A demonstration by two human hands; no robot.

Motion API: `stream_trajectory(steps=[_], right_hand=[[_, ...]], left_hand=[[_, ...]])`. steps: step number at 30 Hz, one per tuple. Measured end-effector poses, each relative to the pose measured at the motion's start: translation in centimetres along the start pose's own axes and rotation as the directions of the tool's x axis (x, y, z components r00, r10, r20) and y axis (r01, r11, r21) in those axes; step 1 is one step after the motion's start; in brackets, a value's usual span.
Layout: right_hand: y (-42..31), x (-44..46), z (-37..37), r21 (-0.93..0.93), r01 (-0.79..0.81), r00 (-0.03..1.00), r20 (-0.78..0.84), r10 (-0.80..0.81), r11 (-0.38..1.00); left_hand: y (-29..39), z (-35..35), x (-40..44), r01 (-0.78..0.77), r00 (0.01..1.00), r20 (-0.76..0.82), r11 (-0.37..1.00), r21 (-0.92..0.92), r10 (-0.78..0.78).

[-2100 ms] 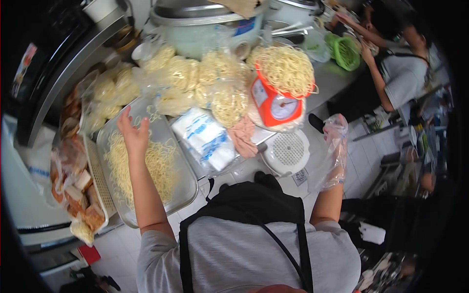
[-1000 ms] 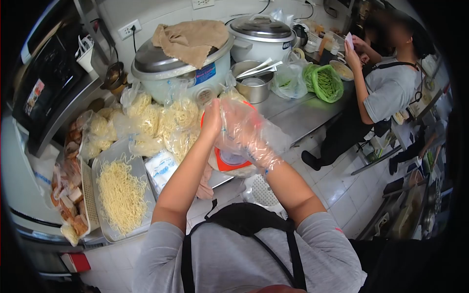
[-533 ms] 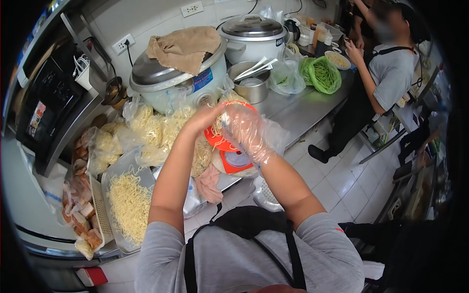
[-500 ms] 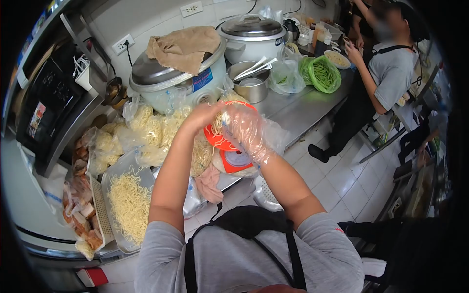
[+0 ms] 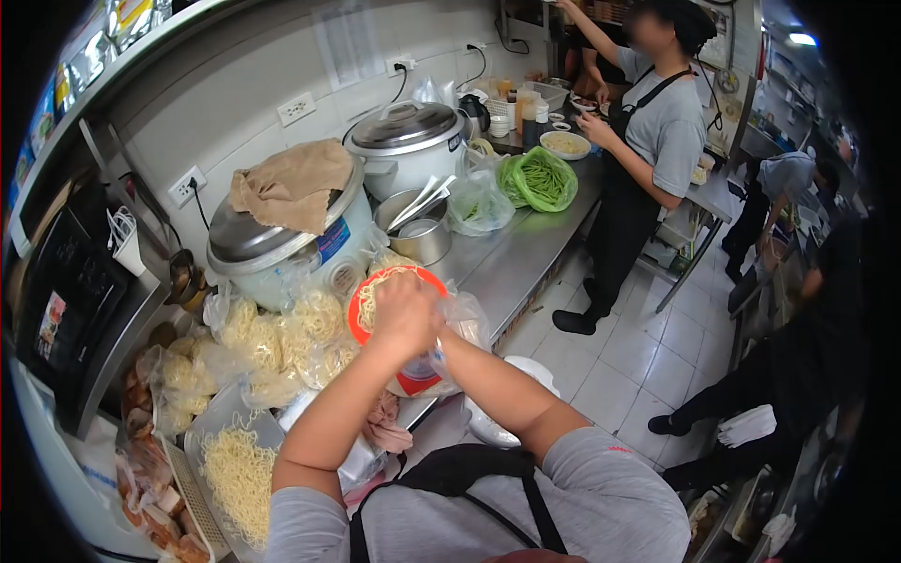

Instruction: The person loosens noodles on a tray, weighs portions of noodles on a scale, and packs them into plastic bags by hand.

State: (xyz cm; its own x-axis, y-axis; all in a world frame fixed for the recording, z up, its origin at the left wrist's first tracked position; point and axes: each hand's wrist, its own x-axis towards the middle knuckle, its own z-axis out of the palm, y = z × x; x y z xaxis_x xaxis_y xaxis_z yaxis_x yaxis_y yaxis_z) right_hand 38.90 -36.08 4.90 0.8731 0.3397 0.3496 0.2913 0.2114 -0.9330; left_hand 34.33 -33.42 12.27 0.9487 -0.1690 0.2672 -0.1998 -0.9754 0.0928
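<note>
My left hand (image 5: pixel 405 305) is over the red-orange tray (image 5: pixel 354 324) of a kitchen scale, its fingers curled; what is in them is hidden. Pale noodles (image 5: pixel 368 302) lie in that tray. Right against it is my right hand (image 5: pixel 437 326), mostly covered by the left, so its fingers do not show. Beside the right wrist hangs a clear plastic bag (image 5: pixel 474 319); whether either hand grips it is unclear. Below the hands, part of the scale's red body (image 5: pixel 413 383) is visible.
Bagged noodles (image 5: pixel 267 342) crowd the left, near a tray of loose noodles (image 5: pixel 239 474). Behind stand two rice cookers (image 5: pixel 282 249), a metal pot (image 5: pixel 422 246) and green beans in a bag (image 5: pixel 540 181). A co-worker (image 5: pixel 657 122) stands at the counter's far end.
The clear bag that covered my right hand now hangs beside the wrist. My hands have come together, left in front of right. The view has turned right, showing more of the kitchen.
</note>
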Motion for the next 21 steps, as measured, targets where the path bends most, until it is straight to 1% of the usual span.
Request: stream_trajectory(steps=[1,3,6,7,8,9,10,11,12,13,16,19,20,21], right_hand=[[-0.2,0.0,-0.1,-0.228,-0.025,0.997,0.068,0.042,0.973],[-0.6,-0.7,-0.3,-0.323,-0.059,0.995,0.059,0.082,0.945],[-0.1,-0.1,-0.4,-0.501,-0.036,0.990,0.100,0.099,0.864],[1.0,0.6,-0.6,-0.660,0.058,0.985,0.160,0.065,0.749],[2.1,1.2,-0.9,-0.783,0.158,0.975,0.221,0.031,0.602],[3.0,1.5,-0.9,-0.865,0.260,0.956,0.295,0.014,0.430],[3.9,0.6,-0.8,-0.798,0.221,0.974,0.155,-0.164,0.561],[2.5,0.2,-0.8,-0.818,0.256,0.966,0.229,-0.118,0.515],[-0.4,0.1,-1.2,-0.831,0.301,0.950,0.305,-0.070,0.468],[-1.9,0.1,-1.4,-0.837,0.353,0.925,0.378,-0.023,0.419],[-0.1,0.3,-2.1,-0.698,0.375,0.915,0.384,-0.122,0.610],[-1.6,0.5,-3.1,-0.675,0.539,0.832,0.522,-0.190,0.504],[-1.4,0.4,-3.3,-0.640,0.616,0.785,0.546,-0.291,0.459],[-1.4,0.4,-3.5,-0.590,0.653,0.756,0.539,-0.371,0.475]], left_hand=[[-1.4,0.3,0.1,0.053,0.997,-0.061,0.998,0.020,-0.052],[-4.4,0.5,0.7,0.182,0.965,-0.201,0.982,0.051,-0.169],[-7.5,-0.4,1.2,0.391,0.920,-0.054,0.920,0.034,-0.389],[-8.0,-0.2,1.1,0.397,0.917,-0.044,0.918,0.019,-0.396],[-8.5,0.1,0.9,0.405,0.914,-0.033,0.914,0.003,-0.404],[-9.0,0.4,0.8,0.416,0.909,-0.023,0.909,-0.011,-0.416],[-9.5,0.8,0.9,0.439,0.898,-0.024,0.899,0.000,-0.438],[-9.8,1.4,1.3,0.466,0.885,-0.026,0.885,0.011,-0.466],[-10.1,1.9,1.6,0.496,0.868,-0.030,0.868,0.021,-0.496],[-10.3,2.2,1.8,0.499,0.866,-0.035,0.866,0.026,-0.498],[-10.6,3.2,2.4,0.502,0.865,-0.016,0.862,0.074,-0.502],[-11.6,4.4,3.1,0.513,0.857,-0.002,0.853,0.098,-0.515],[-11.5,4.4,3.0,0.515,0.855,0.003,0.851,0.102,-0.518],[-11.5,4.2,2.9,0.527,0.847,0.010,0.842,0.117,-0.531]])
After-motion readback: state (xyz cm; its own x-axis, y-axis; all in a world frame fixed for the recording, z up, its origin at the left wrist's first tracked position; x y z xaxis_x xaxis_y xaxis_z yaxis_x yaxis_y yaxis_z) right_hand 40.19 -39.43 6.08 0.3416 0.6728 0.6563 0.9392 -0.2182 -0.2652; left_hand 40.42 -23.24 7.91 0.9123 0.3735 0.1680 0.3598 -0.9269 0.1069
